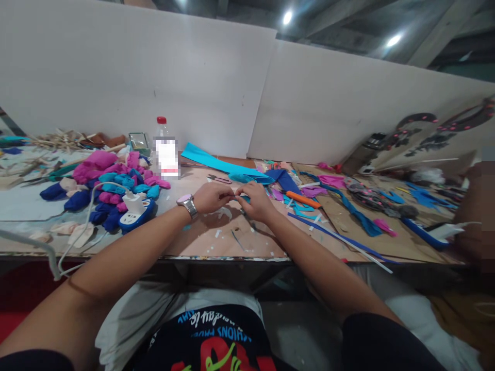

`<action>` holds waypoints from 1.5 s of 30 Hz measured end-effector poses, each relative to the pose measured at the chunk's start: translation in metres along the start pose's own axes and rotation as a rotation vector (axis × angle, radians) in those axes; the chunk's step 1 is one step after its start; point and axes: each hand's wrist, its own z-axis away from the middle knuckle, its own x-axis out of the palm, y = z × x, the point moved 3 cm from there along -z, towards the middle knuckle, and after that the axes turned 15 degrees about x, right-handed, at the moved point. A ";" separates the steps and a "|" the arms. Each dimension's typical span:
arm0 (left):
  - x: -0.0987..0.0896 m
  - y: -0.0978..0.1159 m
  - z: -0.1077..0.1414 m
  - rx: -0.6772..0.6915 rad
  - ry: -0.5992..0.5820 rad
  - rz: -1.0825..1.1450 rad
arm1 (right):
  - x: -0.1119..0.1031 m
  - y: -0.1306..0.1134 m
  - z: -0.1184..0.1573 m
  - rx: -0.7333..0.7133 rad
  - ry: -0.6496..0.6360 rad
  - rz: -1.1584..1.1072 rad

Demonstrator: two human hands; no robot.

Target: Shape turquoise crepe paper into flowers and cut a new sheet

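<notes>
Fingers (225,194) on both the left hand (211,199) and right hand (257,202) are pinched together around some tiny bit (234,197), honestly too small and covered up to make out. Little snips (219,179) lie just beyond the left fingertips, turquoise strip (220,164) past those, orange handle (303,199) off to the right of the right fingers.

We see two glaring ceiling lamps (287,17) over a dim room, soft shadows on the desk (201,242), wide-angle bending toward the edges, and slight overall softness, with a pixelated bottle label (166,157).
</notes>
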 end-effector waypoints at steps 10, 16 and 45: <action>-0.002 0.003 0.000 -0.004 -0.026 -0.031 | 0.001 -0.002 -0.002 0.029 -0.041 0.017; -0.002 0.001 0.002 0.023 0.005 -0.039 | 0.004 0.000 -0.001 0.023 -0.071 0.002; 0.006 -0.002 0.004 -0.194 -0.072 0.383 | 0.000 0.006 -0.001 -0.048 -0.034 -0.024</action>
